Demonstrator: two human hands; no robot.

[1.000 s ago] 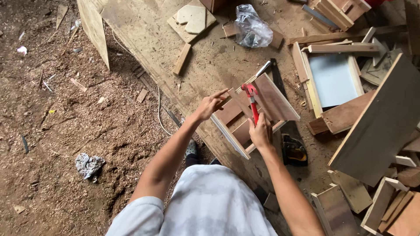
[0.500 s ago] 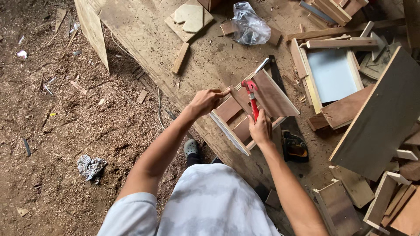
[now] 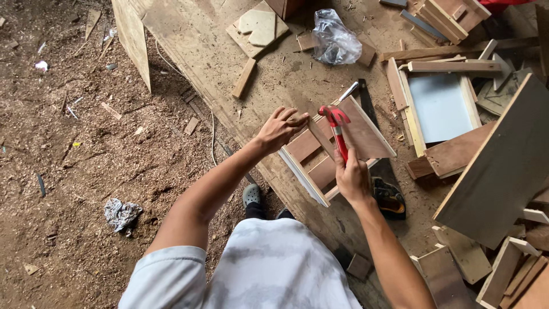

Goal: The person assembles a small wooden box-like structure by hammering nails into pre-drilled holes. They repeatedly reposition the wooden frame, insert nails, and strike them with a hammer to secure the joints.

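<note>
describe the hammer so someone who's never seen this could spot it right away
On the long plywood workbench, look at the small wooden box frame just ahead of the person. The hammer is held over it by the right hand, with the left hand steadying a slat. It is the only bright red tool among brown wood.

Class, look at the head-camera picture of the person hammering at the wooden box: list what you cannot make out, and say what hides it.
- Whatever the left hand pinches at the wooden box: too small, covered by the fingers.
- Lower hammer handle: wrapped by the right hand.
- Contents of the clear plastic bag: crumpled, glare.
- Dark object beside the right wrist: partly behind the arm.
</note>
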